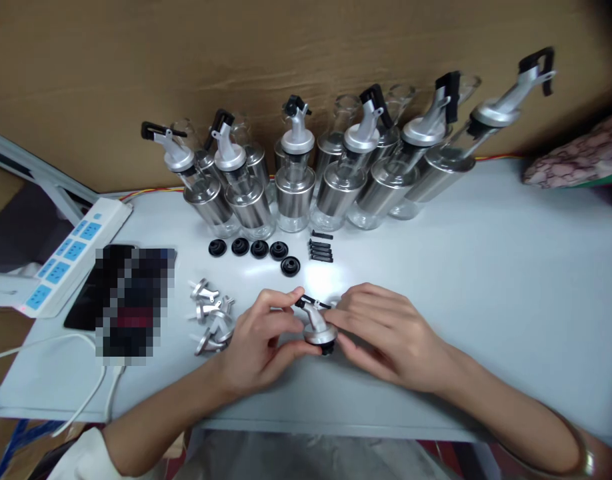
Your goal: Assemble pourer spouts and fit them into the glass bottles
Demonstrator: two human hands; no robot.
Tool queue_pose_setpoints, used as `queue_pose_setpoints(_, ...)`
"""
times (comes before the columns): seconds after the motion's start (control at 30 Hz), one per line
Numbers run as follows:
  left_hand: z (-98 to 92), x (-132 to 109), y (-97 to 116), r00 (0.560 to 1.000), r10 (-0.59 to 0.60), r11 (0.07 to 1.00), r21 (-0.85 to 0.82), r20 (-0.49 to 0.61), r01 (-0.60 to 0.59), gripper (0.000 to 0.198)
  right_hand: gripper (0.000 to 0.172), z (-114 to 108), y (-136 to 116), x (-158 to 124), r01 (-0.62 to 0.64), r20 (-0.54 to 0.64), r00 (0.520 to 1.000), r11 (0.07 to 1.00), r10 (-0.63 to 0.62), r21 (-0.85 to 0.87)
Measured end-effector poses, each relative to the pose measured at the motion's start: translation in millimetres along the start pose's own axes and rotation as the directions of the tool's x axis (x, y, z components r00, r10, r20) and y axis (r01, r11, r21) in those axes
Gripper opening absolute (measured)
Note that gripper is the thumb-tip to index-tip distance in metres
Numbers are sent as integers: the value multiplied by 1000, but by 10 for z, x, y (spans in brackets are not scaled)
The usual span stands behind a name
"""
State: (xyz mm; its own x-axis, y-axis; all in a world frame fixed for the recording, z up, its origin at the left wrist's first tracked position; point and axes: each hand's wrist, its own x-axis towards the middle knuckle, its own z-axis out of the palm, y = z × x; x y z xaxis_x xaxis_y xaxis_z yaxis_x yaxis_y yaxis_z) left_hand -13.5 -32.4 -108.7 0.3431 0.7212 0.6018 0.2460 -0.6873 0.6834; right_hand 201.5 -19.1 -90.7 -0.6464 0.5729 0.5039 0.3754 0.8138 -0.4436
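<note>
Low over the front of the table, a silver pour spout (316, 321) with a black flip lever and a black stopper base is held between both hands. My left hand (260, 333) grips it from the left, fingertips at the lever's end and thumb under the collar. From the other side, my right hand (386, 330) pinches the collar, its fingers closed. Left of my left hand lies a pile of silver spout heads (209, 317). Beyond the hands are several black round stoppers (259, 249) and a small row of black levers (321, 251).
Glass bottles with steel sleeves (295, 193) line the back, the front ones topped with spouts, against a cardboard wall (236, 53). At left are a power strip (76, 257), phones (136, 287) and white cables (93, 387). A patterned cloth item (581, 150) lies back right.
</note>
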Motion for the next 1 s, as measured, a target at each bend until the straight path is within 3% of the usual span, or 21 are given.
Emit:
queue_pose_setpoints(0.33, -8, -13, 33, 999, 2, 998, 61, 49, -5, 15, 20, -16, -5, 21, -2, 8, 1000, 987, 1, 160)
queue_pose_setpoints(0.5, -7, -31, -22, 990, -100, 995, 26, 100, 98, 24, 15, 7, 9, 12, -27, -8, 1000, 991, 28, 130)
queue_pose_setpoints(0.6, -8, -22, -26, 990, -109, 994, 12, 85, 109, 26, 15, 7, 10, 9, -51, -2, 999, 992, 52, 116)
queue_pose_setpoints(0.73, -33, 20, 19, 979, -122, 990, 88, 160, 109, 17, 14, 5, 1, -2, -78, -8, 997, 991, 80, 111)
queue_pose_setpoints(1.0, -32, 30, 47, 963, -142, 981, 162, 229, 107, 20, 14, 25, 6, -10, -59, -29, 998, 996, 61, 65)
